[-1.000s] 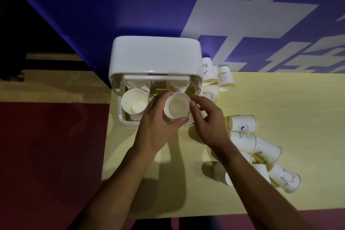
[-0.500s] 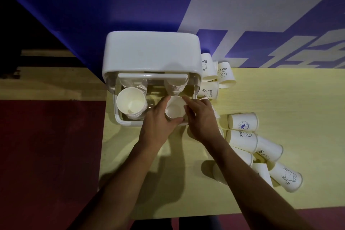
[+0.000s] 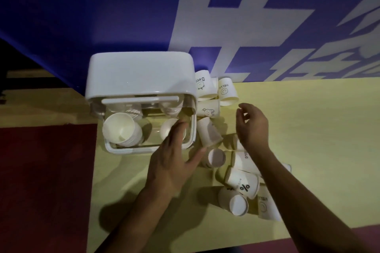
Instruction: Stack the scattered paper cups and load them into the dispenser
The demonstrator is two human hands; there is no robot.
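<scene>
A white dispenser (image 3: 139, 76) with a clear open front stands at the table's far left. Inside it, a stack of cups (image 3: 121, 129) leans in the left bay and another cup (image 3: 167, 128) sits in the right bay. My left hand (image 3: 174, 156) hovers flat at the dispenser's front edge, fingers spread, partly covering the right-bay cup and holding nothing. My right hand (image 3: 251, 125) is raised to the right of the dispenser, fingers loosely curled and empty. Several paper cups (image 3: 242, 183) lie scattered on the table below and beside it.
More cups (image 3: 216, 88) lie against the blue wall (image 3: 102, 16) right of the dispenser. One cup (image 3: 209, 131) leans by the dispenser's right side. The yellow table (image 3: 318, 139) ends near the dispenser's left side, with red floor (image 3: 41, 181) beyond.
Both hands have let go of the cup, which now sits in the dispenser's right bay. My right hand has pulled away to the right and my left hand has opened.
</scene>
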